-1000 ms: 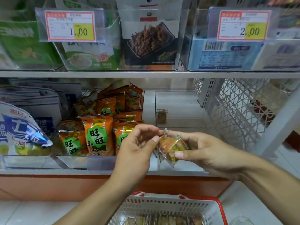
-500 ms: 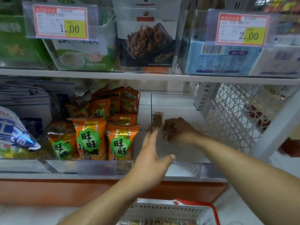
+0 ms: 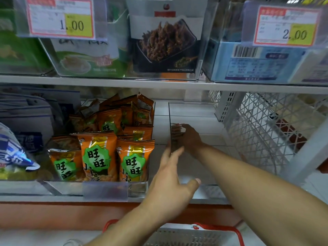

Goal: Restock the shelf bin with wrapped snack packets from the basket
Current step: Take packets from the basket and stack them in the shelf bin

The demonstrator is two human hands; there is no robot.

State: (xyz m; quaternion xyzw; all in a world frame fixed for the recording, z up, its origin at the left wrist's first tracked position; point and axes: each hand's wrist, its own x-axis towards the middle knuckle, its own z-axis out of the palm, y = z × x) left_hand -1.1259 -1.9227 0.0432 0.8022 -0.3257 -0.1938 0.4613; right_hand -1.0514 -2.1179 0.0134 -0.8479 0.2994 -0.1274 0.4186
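Observation:
A clear plastic shelf bin stands on the lower shelf, right of the orange packets. Deep inside it my right hand is closed around small wrapped snack packets, pressed against the bin's left wall. My left hand hovers open at the bin's front left corner, fingers spread, holding nothing. The white basket with a red rim shows at the bottom edge; its contents are hidden from view.
Orange snack bags fill the neighbouring bin on the left, with blue and white bags further left. A white wire mesh panel closes the right side. The shelf above carries bins with price tags.
My right hand carried the packets from the shelf front deep into the bin. My left hand let go of them and stayed open near the bin's front.

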